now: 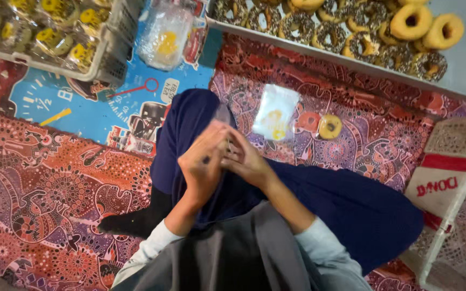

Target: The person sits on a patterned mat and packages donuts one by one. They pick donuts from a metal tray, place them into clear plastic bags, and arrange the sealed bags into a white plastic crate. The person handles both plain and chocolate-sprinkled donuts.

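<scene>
Clear bag (223,116): thin plastic, pinched between both hands above lap, over blue trousers (319,199). Judgement: opening bag mouth; rub film apart with fingertips, keep pull light so it won't tear. Left hand (203,164): fingers curled, thumb side toward camera, gripping bag edge. Right hand (246,159): fingers bent in, touching left, on same edge. Exact grip partly hidden. Wrists close, elbows in. Loose doughnut (330,126) and flat bag (275,112) on patterned mat (55,183) ahead; tray of doughnuts (351,63) beyond.

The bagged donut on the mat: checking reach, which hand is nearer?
Right. The right hand is below-left of the bagged donut; the left hand is farther left.
</scene>
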